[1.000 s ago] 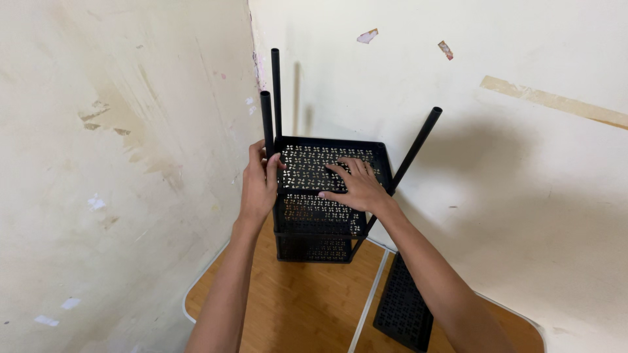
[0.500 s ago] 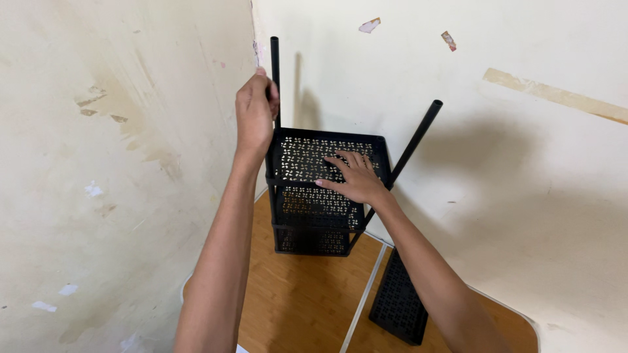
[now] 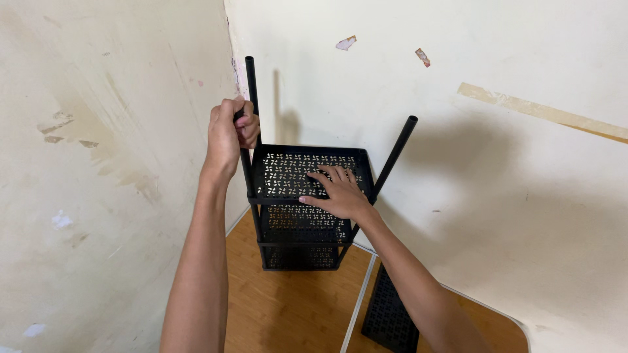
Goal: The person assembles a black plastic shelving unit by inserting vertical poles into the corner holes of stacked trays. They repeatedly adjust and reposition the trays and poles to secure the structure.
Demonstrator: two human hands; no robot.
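A black metal rack stands in a room corner, with perforated shelves stacked one above another. My right hand [image 3: 339,191] lies flat, fingers spread, on the top shelf [image 3: 288,171]. My left hand [image 3: 229,136] is wrapped around the top of the near left upright pole [image 3: 247,171]. A taller pole [image 3: 251,84] rises just behind that hand. At the right corner another black pole [image 3: 396,154] leans outward toward the wall.
Two pale, stained walls meet behind the rack. A loose black perforated shelf panel [image 3: 390,312] leans on the wooden floor [image 3: 288,307] at the right. A thin white strip [image 3: 358,304] lies on the floor beside it.
My left hand rose from the shelf's left edge up to the top of the near pole and closed on it. My right hand stayed on the top shelf.
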